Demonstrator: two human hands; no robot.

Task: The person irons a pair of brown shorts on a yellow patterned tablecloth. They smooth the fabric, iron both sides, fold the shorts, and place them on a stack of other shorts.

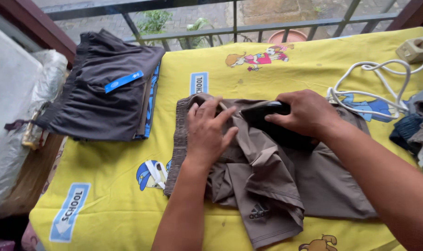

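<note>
The left hand (pixel 207 132) lies flat, fingers spread, on brown shorts (pixel 267 186) on the yellow-covered surface (pixel 118 186); the right hand (pixel 304 114) grips a black iron (pixel 267 111).

- left hand (pixel 207 132) lies flat, palm down, fingers spread
- right hand (pixel 304 113) curled in a grip, forearm reaching in from the right

We cannot see most of the black iron (pixel 272 114) under our right hand (pixel 304 114); the clothes pile (pixel 418 130) runs off the right edge.
</note>
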